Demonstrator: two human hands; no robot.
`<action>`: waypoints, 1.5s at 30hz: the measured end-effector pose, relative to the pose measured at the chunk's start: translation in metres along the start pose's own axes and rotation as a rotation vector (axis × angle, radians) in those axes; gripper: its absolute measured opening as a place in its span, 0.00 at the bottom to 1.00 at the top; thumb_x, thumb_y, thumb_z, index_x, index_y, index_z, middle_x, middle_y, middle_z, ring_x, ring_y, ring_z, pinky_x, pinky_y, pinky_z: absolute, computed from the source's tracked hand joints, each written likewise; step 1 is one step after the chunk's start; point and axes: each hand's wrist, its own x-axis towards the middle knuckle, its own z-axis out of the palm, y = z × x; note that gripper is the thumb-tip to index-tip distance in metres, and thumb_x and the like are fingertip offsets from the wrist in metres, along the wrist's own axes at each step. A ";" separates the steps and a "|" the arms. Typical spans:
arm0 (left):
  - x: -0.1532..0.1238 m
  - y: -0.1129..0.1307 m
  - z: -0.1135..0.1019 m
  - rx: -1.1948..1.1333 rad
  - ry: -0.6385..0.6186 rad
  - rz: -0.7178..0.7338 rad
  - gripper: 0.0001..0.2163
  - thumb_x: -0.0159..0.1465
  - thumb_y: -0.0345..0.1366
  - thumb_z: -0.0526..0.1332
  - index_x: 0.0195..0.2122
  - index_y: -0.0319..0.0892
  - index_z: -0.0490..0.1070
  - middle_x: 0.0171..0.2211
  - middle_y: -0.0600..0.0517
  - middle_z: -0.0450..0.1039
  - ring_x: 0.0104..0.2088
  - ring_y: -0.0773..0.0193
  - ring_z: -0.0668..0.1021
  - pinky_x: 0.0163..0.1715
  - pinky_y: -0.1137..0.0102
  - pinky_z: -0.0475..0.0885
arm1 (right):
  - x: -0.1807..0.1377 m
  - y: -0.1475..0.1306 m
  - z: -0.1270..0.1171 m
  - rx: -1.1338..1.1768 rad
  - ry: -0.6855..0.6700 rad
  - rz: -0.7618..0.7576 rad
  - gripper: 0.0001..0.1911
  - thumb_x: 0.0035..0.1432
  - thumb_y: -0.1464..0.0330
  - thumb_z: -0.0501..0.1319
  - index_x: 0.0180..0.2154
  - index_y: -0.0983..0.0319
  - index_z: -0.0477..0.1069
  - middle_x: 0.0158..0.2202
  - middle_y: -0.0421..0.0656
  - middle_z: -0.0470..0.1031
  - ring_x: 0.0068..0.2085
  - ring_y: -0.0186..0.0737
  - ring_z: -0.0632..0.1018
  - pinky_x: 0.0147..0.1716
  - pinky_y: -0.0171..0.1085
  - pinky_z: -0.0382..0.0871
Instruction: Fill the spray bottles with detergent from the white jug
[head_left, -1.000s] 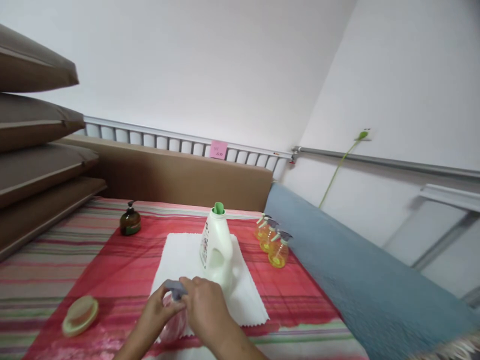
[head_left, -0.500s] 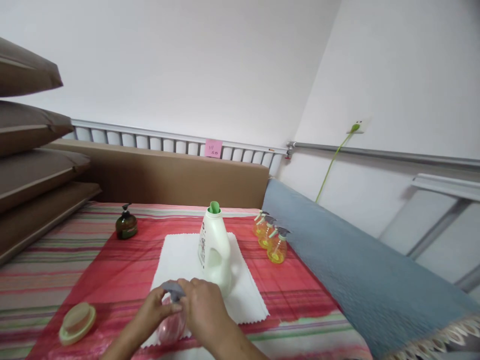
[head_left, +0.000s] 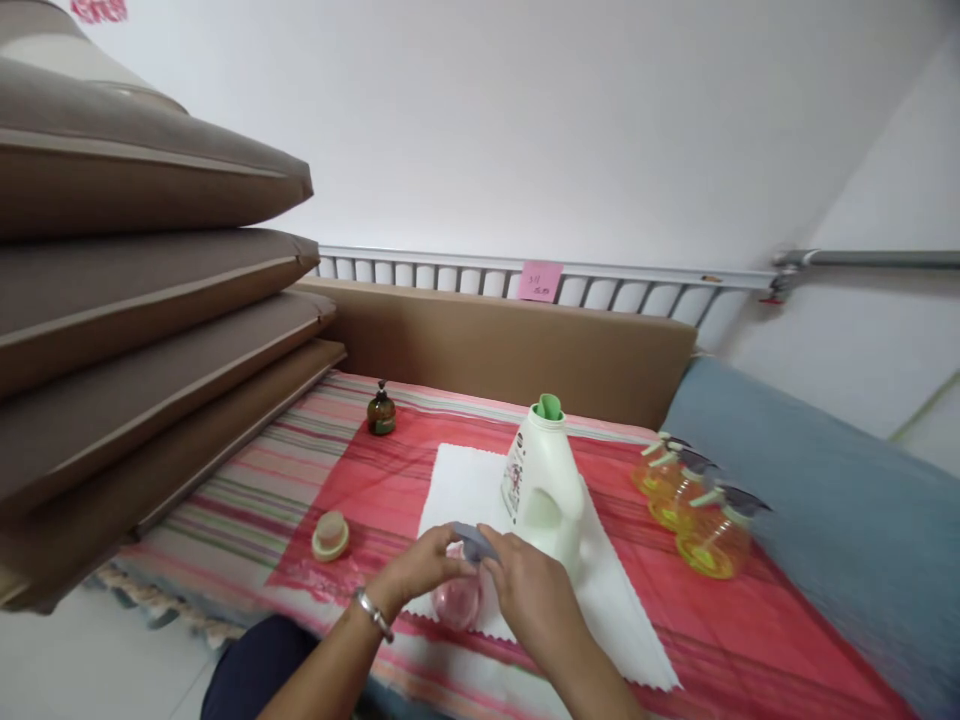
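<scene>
A pink see-through spray bottle stands at the near edge of the white cloth, its grey spray head on top. My left hand is closed around the head and neck from the left. From the other side, my right hand grips the same grey head with bent fingers, partly hiding it. Just behind my right hand rises a pale green detergent jug, upright and uncapped, with a green spout showing in its mouth. Its round cap lies on the red cover to the left.
Three spray bottles with yellow liquid stand in a row at right. A dark pump bottle is at back left. Stacked brown cushions border the left side; a brown backrest and blue-covered backrest enclose the table.
The view has swung left, so everything sits farther right and more cushions and floor show. Both hands stay on the spray bottle's head.
</scene>
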 end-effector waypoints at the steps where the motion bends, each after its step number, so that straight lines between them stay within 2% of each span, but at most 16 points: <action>1: -0.001 -0.002 0.003 0.003 0.042 0.007 0.17 0.45 0.34 0.70 0.37 0.40 0.74 0.35 0.52 0.75 0.40 0.58 0.74 0.44 0.67 0.68 | 0.000 0.001 0.001 -0.003 0.002 0.002 0.20 0.60 0.73 0.50 0.53 0.58 0.67 0.40 0.45 0.77 0.40 0.44 0.78 0.37 0.38 0.68; 4: -0.003 -0.009 0.012 -0.007 0.145 0.019 0.17 0.48 0.35 0.69 0.39 0.40 0.72 0.37 0.51 0.74 0.41 0.59 0.72 0.45 0.67 0.66 | 0.000 0.002 0.003 -0.018 -0.002 0.003 0.20 0.60 0.72 0.50 0.53 0.57 0.66 0.41 0.45 0.77 0.41 0.43 0.78 0.37 0.37 0.68; 8: -0.002 -0.011 0.006 -0.057 0.020 -0.008 0.12 0.46 0.36 0.70 0.32 0.39 0.75 0.31 0.53 0.74 0.35 0.60 0.74 0.42 0.66 0.68 | -0.001 0.001 0.002 -0.052 -0.019 0.007 0.19 0.61 0.71 0.51 0.53 0.57 0.67 0.40 0.44 0.77 0.40 0.44 0.78 0.36 0.38 0.68; 10: -0.002 -0.010 0.002 -0.073 -0.012 -0.004 0.15 0.44 0.35 0.71 0.34 0.39 0.75 0.32 0.53 0.75 0.37 0.60 0.75 0.42 0.66 0.68 | 0.000 0.000 0.000 -0.065 -0.026 0.009 0.19 0.61 0.71 0.51 0.53 0.57 0.66 0.40 0.44 0.77 0.39 0.44 0.78 0.35 0.38 0.68; 13: -0.003 -0.010 0.004 -0.084 0.088 0.031 0.21 0.44 0.35 0.72 0.40 0.41 0.73 0.38 0.52 0.74 0.42 0.59 0.73 0.46 0.66 0.66 | 0.002 0.000 0.000 -0.076 -0.033 0.005 0.19 0.61 0.71 0.50 0.54 0.56 0.65 0.40 0.43 0.77 0.40 0.43 0.78 0.35 0.38 0.68; 15: -0.003 -0.011 0.005 -0.092 0.143 0.042 0.18 0.46 0.36 0.71 0.39 0.40 0.72 0.37 0.51 0.74 0.41 0.59 0.73 0.46 0.66 0.66 | 0.003 0.001 0.001 -0.081 -0.036 0.002 0.20 0.61 0.71 0.50 0.54 0.57 0.65 0.42 0.44 0.77 0.41 0.43 0.78 0.36 0.38 0.68; 18: -0.003 -0.011 0.000 -0.105 0.067 0.029 0.13 0.49 0.38 0.69 0.34 0.40 0.74 0.33 0.52 0.74 0.38 0.60 0.74 0.45 0.66 0.67 | 0.002 0.001 0.002 -0.095 -0.039 0.003 0.20 0.61 0.71 0.51 0.54 0.58 0.65 0.43 0.45 0.77 0.41 0.43 0.78 0.36 0.38 0.68; 21: -0.003 -0.008 -0.004 -0.094 -0.006 0.022 0.15 0.47 0.39 0.70 0.36 0.41 0.75 0.34 0.52 0.75 0.39 0.59 0.75 0.45 0.65 0.67 | 0.002 0.000 0.000 -0.103 -0.039 0.008 0.19 0.62 0.70 0.50 0.54 0.56 0.65 0.42 0.44 0.77 0.40 0.43 0.78 0.35 0.37 0.68; 25: -0.004 -0.008 0.002 -0.056 0.096 0.042 0.21 0.43 0.35 0.72 0.40 0.41 0.73 0.37 0.52 0.73 0.42 0.59 0.72 0.46 0.67 0.65 | 0.002 -0.003 -0.003 -0.103 -0.046 0.009 0.19 0.62 0.71 0.51 0.53 0.55 0.66 0.44 0.44 0.77 0.41 0.43 0.78 0.36 0.37 0.68; 27: -0.002 -0.008 0.003 -0.051 0.091 0.043 0.16 0.45 0.35 0.71 0.36 0.40 0.73 0.33 0.53 0.73 0.38 0.61 0.73 0.43 0.68 0.66 | 0.002 -0.004 -0.003 -0.107 -0.054 0.008 0.18 0.61 0.71 0.51 0.52 0.55 0.67 0.44 0.44 0.77 0.41 0.44 0.78 0.35 0.37 0.68; 30: 0.001 -0.004 -0.005 -0.048 -0.016 0.029 0.11 0.46 0.36 0.70 0.29 0.40 0.74 0.27 0.55 0.72 0.32 0.62 0.73 0.38 0.69 0.68 | 0.002 -0.005 -0.003 -0.116 -0.061 0.013 0.19 0.61 0.71 0.51 0.53 0.56 0.66 0.43 0.44 0.77 0.41 0.43 0.78 0.35 0.37 0.68; 32: 0.001 -0.001 -0.009 -0.038 -0.053 0.031 0.11 0.46 0.35 0.70 0.30 0.40 0.75 0.28 0.55 0.73 0.33 0.62 0.74 0.39 0.68 0.68 | 0.002 -0.005 -0.002 -0.119 -0.057 0.018 0.19 0.62 0.71 0.51 0.54 0.56 0.65 0.43 0.44 0.77 0.40 0.43 0.78 0.35 0.37 0.68; 36: -0.005 -0.001 -0.001 0.003 0.088 0.064 0.18 0.44 0.33 0.71 0.37 0.40 0.73 0.35 0.53 0.73 0.39 0.60 0.73 0.43 0.68 0.66 | 0.002 -0.004 -0.001 -0.112 -0.053 0.019 0.19 0.62 0.70 0.51 0.54 0.56 0.65 0.44 0.44 0.77 0.41 0.44 0.78 0.36 0.38 0.68; 39: -0.005 -0.005 0.008 0.026 0.167 0.071 0.13 0.47 0.34 0.70 0.34 0.39 0.72 0.34 0.52 0.72 0.38 0.61 0.72 0.42 0.69 0.65 | 0.003 -0.002 0.001 -0.104 -0.060 0.026 0.19 0.61 0.71 0.52 0.54 0.57 0.66 0.45 0.45 0.76 0.43 0.45 0.78 0.37 0.39 0.69; 41: -0.002 -0.005 0.006 0.031 0.131 0.072 0.12 0.47 0.35 0.70 0.32 0.39 0.72 0.32 0.53 0.72 0.37 0.61 0.72 0.42 0.69 0.65 | 0.004 -0.001 0.001 -0.100 -0.062 0.033 0.19 0.62 0.71 0.51 0.54 0.57 0.65 0.46 0.45 0.76 0.43 0.45 0.77 0.38 0.39 0.69; 45: 0.005 -0.001 -0.007 0.035 -0.020 0.062 0.11 0.47 0.38 0.70 0.29 0.39 0.73 0.28 0.55 0.72 0.33 0.63 0.73 0.40 0.69 0.67 | 0.005 -0.002 0.000 -0.096 -0.068 0.042 0.20 0.62 0.71 0.51 0.55 0.58 0.65 0.47 0.46 0.76 0.44 0.45 0.78 0.39 0.39 0.69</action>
